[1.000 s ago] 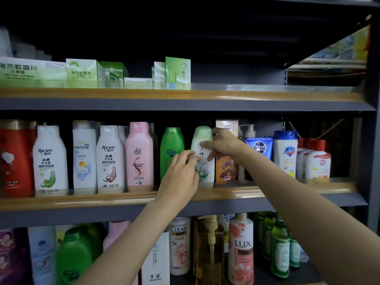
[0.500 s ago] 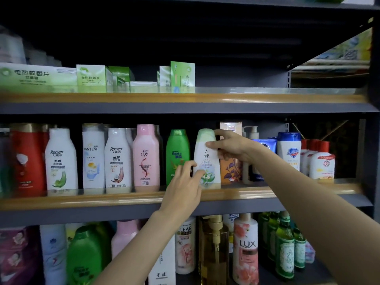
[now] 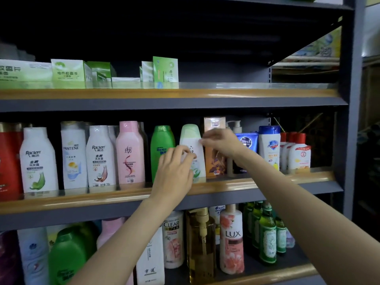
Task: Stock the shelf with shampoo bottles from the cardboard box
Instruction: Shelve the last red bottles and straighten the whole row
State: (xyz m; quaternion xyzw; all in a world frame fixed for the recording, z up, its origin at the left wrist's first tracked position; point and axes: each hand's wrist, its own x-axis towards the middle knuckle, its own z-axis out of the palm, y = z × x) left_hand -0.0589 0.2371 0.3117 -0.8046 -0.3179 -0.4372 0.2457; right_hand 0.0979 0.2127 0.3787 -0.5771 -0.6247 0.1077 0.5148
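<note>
Both hands are working at the middle shelf (image 3: 267, 179), on a white bottle with a pale green cap (image 3: 190, 133) that is standing upright behind the shelf's wooden front lip, between a green bottle (image 3: 162, 145) on its left and an orange-brown carton (image 3: 214, 161) on its right. The left hand (image 3: 174, 171) is lying over the lower front of the white bottle, its curled fingers (image 3: 182, 150) resting on the label; the hand is covering most of the label, so the grip is hard to judge, and whether the thumb is wrapping round the far side cannot be told. The right hand (image 3: 220, 141) is reaching in from the right at shoulder height of the bottle, its fingertips (image 3: 202, 140) touching or pinching the bottle's right edge; motion blur is smearing them, so the exact contact is not readable. The right forearm is hiding the lower part of a pump dispenser (image 3: 236, 125) and part of a blue tube (image 3: 245, 141). A red bottle (image 3: 8, 161) is being cut off by the left frame edge, as is a green box (image 3: 12, 70) on the upper shelf. The lower shelf's bottles are being partly blocked by both forearms and cropped at the bottom edge. No cardboard box is appearing in view.
</note>
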